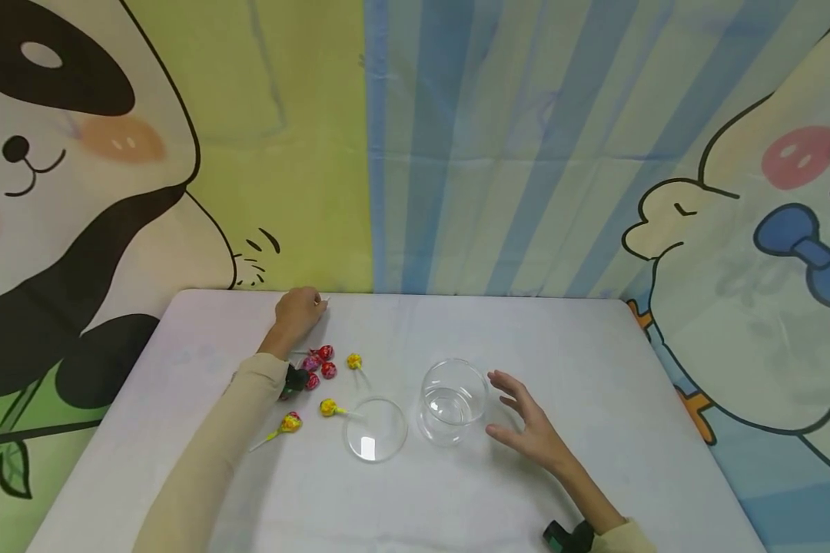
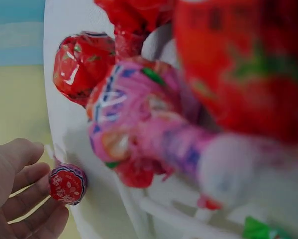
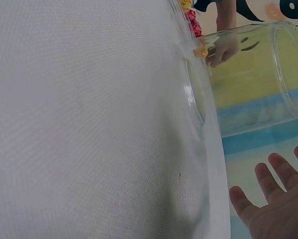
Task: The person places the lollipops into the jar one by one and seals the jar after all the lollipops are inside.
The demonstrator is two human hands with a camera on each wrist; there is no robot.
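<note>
At the table's far left edge, my left hand [image 1: 300, 313] reaches with fingers bent. In the left wrist view, its thumb and fingers stand apart around a lollipop [image 2: 67, 184] with a red-and-purple wrapper, which sits at the fingertips. Whether they touch it is unclear. A clear round jar [image 1: 454, 399] stands without a lid mid-table. My right hand [image 1: 526, 426] is spread just right of the jar, holding nothing. A clear disc-shaped lid [image 1: 376, 430] lies left of the jar. Several red and pink lollipops [image 1: 327, 353] cluster near my left forearm, which partly hides them.
Between the cluster and the jar are two yellow lollipops [image 1: 354, 361], the nearer one with its stick over the lid. Another yellow-and-red lollipop [image 1: 291, 422] lies beside the left sleeve. The white table [image 1: 498, 499] meets a cartoon-printed curtain [image 1: 443, 153] at its back edge.
</note>
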